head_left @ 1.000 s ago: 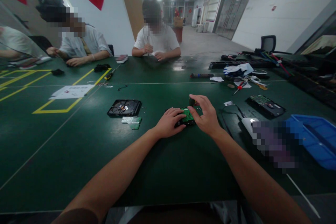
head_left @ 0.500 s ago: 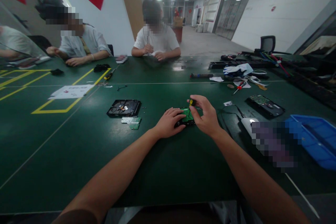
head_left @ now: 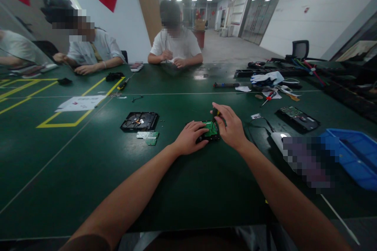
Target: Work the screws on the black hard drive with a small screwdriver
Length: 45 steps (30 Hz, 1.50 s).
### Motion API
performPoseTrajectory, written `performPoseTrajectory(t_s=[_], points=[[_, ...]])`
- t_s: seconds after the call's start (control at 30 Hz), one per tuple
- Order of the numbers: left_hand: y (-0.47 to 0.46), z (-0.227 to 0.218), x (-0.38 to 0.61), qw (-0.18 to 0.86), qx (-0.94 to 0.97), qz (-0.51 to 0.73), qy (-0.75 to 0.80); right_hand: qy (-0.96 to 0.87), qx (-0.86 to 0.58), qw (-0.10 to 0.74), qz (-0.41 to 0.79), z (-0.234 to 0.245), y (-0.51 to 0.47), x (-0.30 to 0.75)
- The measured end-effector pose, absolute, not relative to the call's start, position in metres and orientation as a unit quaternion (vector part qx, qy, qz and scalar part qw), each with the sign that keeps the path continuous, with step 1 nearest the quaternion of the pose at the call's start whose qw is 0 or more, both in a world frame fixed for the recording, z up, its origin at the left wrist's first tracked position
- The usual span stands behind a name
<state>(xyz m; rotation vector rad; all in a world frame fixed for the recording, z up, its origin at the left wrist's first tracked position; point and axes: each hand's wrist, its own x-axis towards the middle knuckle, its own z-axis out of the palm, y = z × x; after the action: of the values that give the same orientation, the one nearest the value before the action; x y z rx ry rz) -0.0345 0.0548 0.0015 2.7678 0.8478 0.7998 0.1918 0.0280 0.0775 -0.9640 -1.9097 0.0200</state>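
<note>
My left hand [head_left: 191, 138] lies across the left part of a hard drive [head_left: 212, 135], fingers on top and thumb along the near edge, holding it to the table. The drive's green circuit board [head_left: 210, 127] faces up. In my right hand [head_left: 231, 125] is a screwdriver [head_left: 216, 113] with a black and yellow handle, held upright between thumb and fingers. Its shaft points down at the board's right side; the tip's exact contact is too small to tell. Left of my hands sit another hard drive [head_left: 139, 120], opened up, and a detached circuit board [head_left: 149, 137].
On the right are a third hard drive [head_left: 297, 119], a white corded device [head_left: 281, 143] and a blue bin [head_left: 356, 157]. Further back lie gloves [head_left: 267, 79], a red screwdriver [head_left: 267, 98] and cables. A white paper [head_left: 79, 103] lies left. Co-workers sit across the table [head_left: 188, 192].
My right fingers have shifted around the screwdriver handle, the index finger rising slightly and the handle turning in the grip. My left hand and the hard drive stay in place.
</note>
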Motion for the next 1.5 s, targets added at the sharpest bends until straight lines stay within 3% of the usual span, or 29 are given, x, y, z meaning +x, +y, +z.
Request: performPoseTrajectory(t_s=[0.57, 1.5], points=[[0.055, 0.000, -0.034, 0.064, 0.920, 0.268, 0.280, -0.804, -0.397, 0.441, 0.047, 0.089, 0.029, 0.201], [0.055, 0.001, -0.035, 0.065, 0.921, 0.265, 0.278, -0.771, -0.403, 0.493, 0.004, 0.080, 0.016, 0.205]])
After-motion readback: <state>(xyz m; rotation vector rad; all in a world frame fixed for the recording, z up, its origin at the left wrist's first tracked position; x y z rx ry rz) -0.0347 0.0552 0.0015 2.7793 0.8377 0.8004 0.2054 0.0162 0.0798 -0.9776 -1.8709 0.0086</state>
